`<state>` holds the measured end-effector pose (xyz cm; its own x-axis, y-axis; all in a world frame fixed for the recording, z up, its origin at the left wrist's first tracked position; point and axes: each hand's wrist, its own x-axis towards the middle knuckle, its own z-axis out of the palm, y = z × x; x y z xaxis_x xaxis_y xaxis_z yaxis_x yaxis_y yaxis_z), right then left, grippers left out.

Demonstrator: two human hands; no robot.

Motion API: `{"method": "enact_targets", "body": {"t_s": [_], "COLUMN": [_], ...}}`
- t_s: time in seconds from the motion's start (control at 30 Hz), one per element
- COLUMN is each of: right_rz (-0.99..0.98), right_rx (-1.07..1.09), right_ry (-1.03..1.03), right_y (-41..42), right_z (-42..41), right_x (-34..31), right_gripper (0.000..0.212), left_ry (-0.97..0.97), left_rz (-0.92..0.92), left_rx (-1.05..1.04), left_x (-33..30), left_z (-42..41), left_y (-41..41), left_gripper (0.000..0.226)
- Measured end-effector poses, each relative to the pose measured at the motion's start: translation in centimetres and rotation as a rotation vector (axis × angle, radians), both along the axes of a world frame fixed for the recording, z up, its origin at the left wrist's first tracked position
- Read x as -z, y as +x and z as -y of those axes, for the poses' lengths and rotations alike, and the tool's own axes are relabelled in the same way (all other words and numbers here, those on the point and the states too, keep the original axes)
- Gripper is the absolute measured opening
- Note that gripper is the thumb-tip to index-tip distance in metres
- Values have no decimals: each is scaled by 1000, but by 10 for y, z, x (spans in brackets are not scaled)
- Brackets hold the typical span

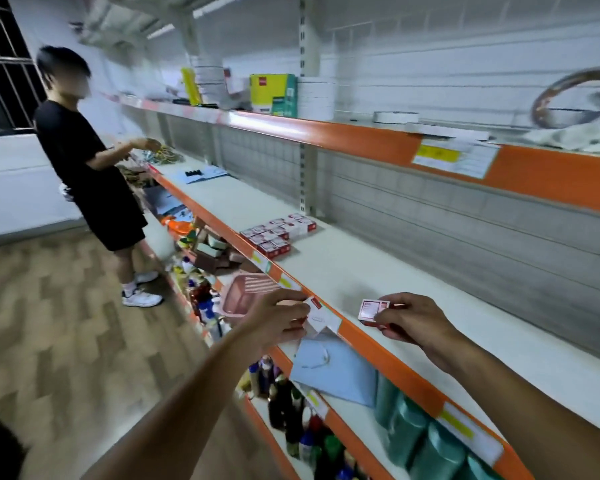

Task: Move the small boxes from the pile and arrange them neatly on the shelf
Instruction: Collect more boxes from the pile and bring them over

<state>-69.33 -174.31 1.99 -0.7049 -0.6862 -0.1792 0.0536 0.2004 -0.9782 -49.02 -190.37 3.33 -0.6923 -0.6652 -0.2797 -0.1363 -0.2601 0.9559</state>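
Observation:
Several small red-and-white boxes (278, 233) lie in neat rows on the pale shelf (413, 306) with an orange front edge, to the left of my hands. My right hand (413, 322) grips one small red-and-white box (373, 311) just above the shelf's front edge. My left hand (279, 315) holds another small white box with a red label (317, 315) in front of the orange edge, partly hidden by my fingers.
A person in black stands at the far left end of the shelf (90, 174), handling items. A light blue mask packet (336, 372) hangs below my hands. Bottles (291, 410), green rolls (423, 434) and a pink basket (246, 296) fill the lower shelves. The upper shelf (361, 136) overhangs.

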Motion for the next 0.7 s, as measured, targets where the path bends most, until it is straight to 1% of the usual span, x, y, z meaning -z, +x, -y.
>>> {"method": "enact_targets", "body": {"t_s": [0.17, 0.33, 0.47, 0.57, 0.7], "right_rz": [-28, -14, -8, 16, 44], "right_rx": [-17, -3, 10, 32, 80], "right_ry": [26, 23, 18, 5, 1], "right_y": [7, -5, -26, -45, -66], "right_z": [60, 118, 166, 204, 249], "right_x": [2, 8, 16, 21, 20], "right_gripper": [28, 26, 23, 23, 24], "left_ry": [18, 16, -4, -45, -119], "left_rz": [-15, -16, -8, 8, 45], "left_rx": [-54, -56, -40, -7, 73], "left_x": [1, 4, 10, 13, 13], "left_z": [55, 106, 161, 202, 248], "left_y": [16, 8, -18, -46, -80], "left_gripper": [28, 29, 27, 30, 30]}}
